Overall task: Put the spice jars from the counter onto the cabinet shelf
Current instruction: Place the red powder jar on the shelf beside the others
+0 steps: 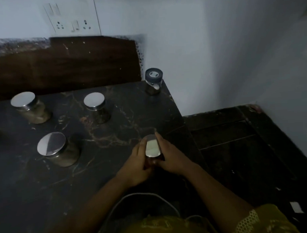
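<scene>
Gripping one jar [151, 147], left hand [137, 163] and right hand [170, 156] both curled round it; four other jars [57, 148] on counter [107, 174]; shelf unseen; likely early stage.

One held jar [151, 148], four standing
Your left hand [138, 157] and right hand [170, 154] clasp it; three steel-lidded jars [52, 149] [96, 106] [28, 106] stand left of them, the dark-capped jar [153, 81] beyond.

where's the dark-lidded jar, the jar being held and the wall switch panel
dark-lidded jar [153, 75]: head view, top of its lid
held jar [152, 146]: head view, middle of its shiny lid
wall switch panel [71, 17]: head view, white faceplate above the sockets
</scene>
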### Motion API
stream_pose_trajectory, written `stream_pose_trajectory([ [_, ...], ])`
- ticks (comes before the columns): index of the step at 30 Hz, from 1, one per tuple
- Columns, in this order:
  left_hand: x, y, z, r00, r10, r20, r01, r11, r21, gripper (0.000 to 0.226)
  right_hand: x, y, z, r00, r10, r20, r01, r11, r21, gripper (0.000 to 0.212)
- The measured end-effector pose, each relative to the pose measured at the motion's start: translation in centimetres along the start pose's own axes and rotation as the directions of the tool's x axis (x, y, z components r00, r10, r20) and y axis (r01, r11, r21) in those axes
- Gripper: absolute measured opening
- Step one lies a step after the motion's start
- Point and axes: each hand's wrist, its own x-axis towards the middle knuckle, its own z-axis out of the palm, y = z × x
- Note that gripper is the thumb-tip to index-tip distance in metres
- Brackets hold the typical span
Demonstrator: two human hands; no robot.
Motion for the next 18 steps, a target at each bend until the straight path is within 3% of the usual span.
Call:
stream_pose_trajectory([
  [5, 0.4, 0.0, 0.1, 0.998, -0.055, -0.026, 0.055, 0.998, 0.03, 0.1, 0.7, 0.6, 0.5, 0.998, -0.041, -0.038, 0.042, 0.998, 0.04, 0.096],
  [11, 0.1, 1.2, -1.9, 0.993, -0.057, -0.103, 0.044, 0.991, -0.124, 0.111, 0.8, -0.7, -0.3, 0.989, -0.059, -0.133, 0.082, 0.981, 0.175, 0.091],
  [15, -0.4, 2.3, -4.4, 0.967, 0.056, -0.249, -0.099, 0.981, -0.167, 0.117, 0.6, -3.9, -1.6, 0.96, -0.08, -0.268, 0.156, 0.947, 0.279, 0.088],
  [18, -1.1, 3.0, -6.3, 0.923, 0.152, -0.355, -0.199, 0.975, -0.099, 0.122, 0.2, -7.3, -2.9, 0.929, -0.08, -0.361, 0.211, 0.916, 0.341, 0.084],
])
